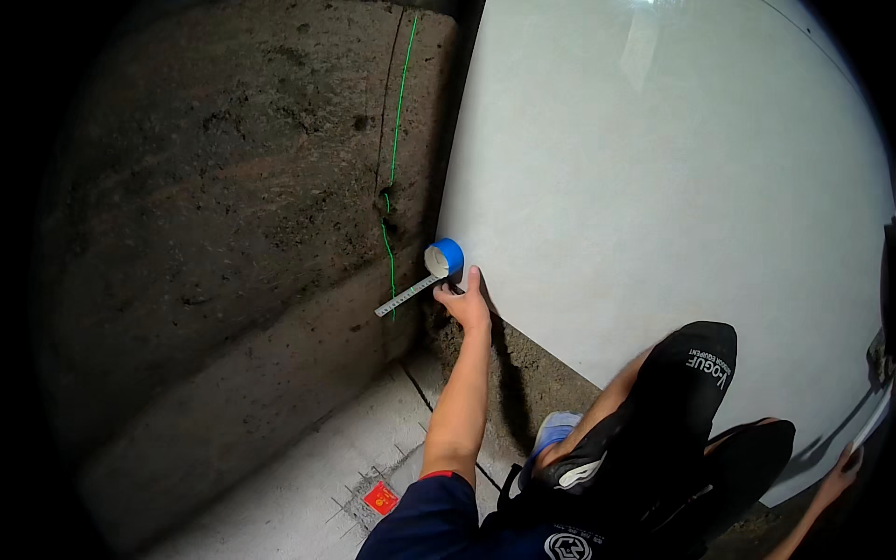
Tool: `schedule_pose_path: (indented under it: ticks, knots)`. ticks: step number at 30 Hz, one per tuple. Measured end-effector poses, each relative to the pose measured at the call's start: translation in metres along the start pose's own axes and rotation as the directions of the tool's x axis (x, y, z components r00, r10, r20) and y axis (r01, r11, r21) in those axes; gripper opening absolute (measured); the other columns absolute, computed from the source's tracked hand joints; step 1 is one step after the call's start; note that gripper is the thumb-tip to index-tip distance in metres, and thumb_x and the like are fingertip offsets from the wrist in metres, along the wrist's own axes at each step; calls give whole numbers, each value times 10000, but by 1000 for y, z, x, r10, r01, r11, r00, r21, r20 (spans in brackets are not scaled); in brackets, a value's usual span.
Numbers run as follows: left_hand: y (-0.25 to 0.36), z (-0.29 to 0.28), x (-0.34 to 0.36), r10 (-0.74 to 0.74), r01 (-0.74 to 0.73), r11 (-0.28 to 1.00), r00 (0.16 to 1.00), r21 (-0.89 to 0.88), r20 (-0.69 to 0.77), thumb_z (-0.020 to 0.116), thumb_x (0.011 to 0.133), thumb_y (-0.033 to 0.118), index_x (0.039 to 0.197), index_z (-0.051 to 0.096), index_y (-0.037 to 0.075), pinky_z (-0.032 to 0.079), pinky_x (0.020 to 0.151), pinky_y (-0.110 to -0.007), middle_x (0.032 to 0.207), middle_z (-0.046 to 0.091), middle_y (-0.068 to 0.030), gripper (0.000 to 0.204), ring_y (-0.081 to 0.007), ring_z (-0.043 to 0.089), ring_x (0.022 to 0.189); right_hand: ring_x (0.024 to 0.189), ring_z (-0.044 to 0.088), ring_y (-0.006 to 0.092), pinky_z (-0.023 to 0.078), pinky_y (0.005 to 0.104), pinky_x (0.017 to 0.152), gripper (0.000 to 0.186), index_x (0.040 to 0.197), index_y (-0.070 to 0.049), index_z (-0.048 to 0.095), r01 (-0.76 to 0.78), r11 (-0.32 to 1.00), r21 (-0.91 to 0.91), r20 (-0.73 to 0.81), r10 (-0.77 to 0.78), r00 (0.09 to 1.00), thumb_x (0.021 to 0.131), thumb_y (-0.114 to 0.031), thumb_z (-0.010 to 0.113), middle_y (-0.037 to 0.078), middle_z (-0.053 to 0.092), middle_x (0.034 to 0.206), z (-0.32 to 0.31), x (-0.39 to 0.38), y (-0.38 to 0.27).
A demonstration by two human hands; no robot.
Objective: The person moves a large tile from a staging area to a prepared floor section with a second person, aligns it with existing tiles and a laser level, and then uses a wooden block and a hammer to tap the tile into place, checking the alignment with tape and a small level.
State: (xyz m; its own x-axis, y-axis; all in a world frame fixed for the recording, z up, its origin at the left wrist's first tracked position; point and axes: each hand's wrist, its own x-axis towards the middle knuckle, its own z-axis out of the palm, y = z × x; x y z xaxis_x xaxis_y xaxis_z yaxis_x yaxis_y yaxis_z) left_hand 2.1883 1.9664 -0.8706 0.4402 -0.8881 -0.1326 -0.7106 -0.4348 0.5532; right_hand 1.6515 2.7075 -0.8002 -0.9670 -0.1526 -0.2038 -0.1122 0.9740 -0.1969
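A large pale tile (672, 187) slants across the right half of the view. At its left corner, my left hand (464, 301) is closed, with the thumb up against the tile's edge and the fingers curled by the inner end of a steel ruler (407, 296). The ruler points left across a green laser line (399, 112) on the rough wall. A roll of blue tape (445, 257) sits just above the ruler, at the tile's edge. Far right, my right hand (843, 471) is at the tile's right edge by a pale bar (873, 420); its fingers are mostly dark and hard to read.
A rough dark wall (224, 187) fills the left. Below lies a grey floor (280, 476) with a red square card (381, 498) on it. Bare mortar (541, 373) shows beneath the tile's lower edge. My knees (700, 373) and a shoe (557, 429) are close to the tile.
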Motion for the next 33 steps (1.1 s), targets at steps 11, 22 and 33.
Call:
schedule_pose_path:
  ticks: [11, 22, 33]
  knots:
    - [17, 12, 0, 9, -13, 999, 993, -36, -117, 794, 803, 355, 1415, 245, -88, 366, 1059, -442, 1369, 455, -271, 934, -358, 474, 1242, 697, 580, 121, 473, 254, 590, 562, 1238, -85, 576, -582, 711, 394, 337, 477, 811, 936, -558, 580, 38, 630, 903, 23, 74, -21]
    - [9, 18, -107, 362, -342, 808, 931, 479, 54, 421, 991, 354, 1517, 151, -74, 83, 1209, -481, 1608, 105, -245, 730, -390, 73, 1497, 398, 402, 115, 329, 281, 347, 567, 742, -123, 439, -357, 787, 503, 340, 200, 919, 957, -647, 450, -17, 389, 546, -26, 46, -311]
    - [13, 15, -102, 298, -284, 847, 954, 449, 42, 440, 951, 388, 1514, 192, -62, 96, 1205, -480, 1611, 118, -237, 762, -373, 97, 1501, 443, 416, 121, 302, 262, 432, 645, 776, -45, 490, 639, 343, 689, -32, -866, 500, 958, -657, 397, 1, 448, 565, -42, -62, -488]
